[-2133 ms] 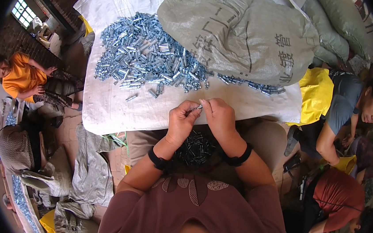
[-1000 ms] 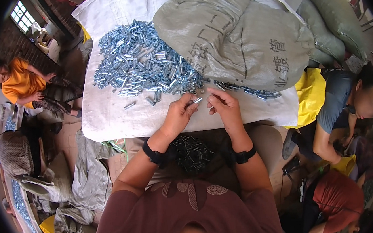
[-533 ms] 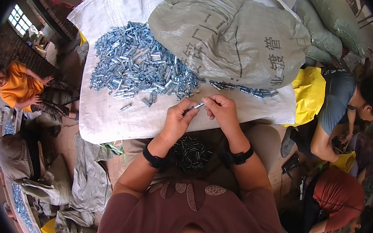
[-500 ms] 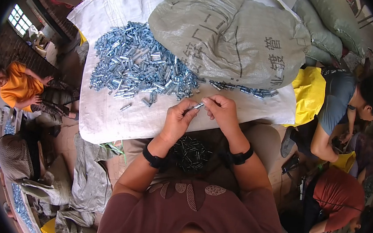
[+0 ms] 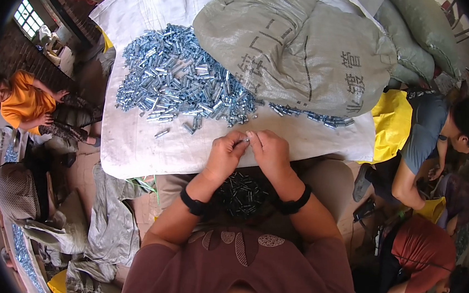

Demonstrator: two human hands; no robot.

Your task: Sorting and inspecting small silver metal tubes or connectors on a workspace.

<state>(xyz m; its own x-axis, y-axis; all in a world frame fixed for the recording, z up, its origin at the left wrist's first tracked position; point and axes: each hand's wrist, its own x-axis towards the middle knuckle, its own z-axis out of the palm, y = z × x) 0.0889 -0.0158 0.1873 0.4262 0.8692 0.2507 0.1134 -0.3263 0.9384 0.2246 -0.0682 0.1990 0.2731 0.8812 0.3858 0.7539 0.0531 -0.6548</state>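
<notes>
Fingers (image 5: 232, 137) of the left hand (image 5: 223, 155) and right hand (image 5: 271, 151) pinch one metal sleeve (image 5: 247, 139) between their tips — work seemingly partway, with dark metal pieces (image 5: 242, 195) gathered below them, a large bluish heap (image 5: 181, 83) remaining beyond.

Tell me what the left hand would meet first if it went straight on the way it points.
Most likely the right hand: its fingertips are right by those of the left hand, around a small shiny metal piece. Depth is hard to judge from this one view.
</notes>
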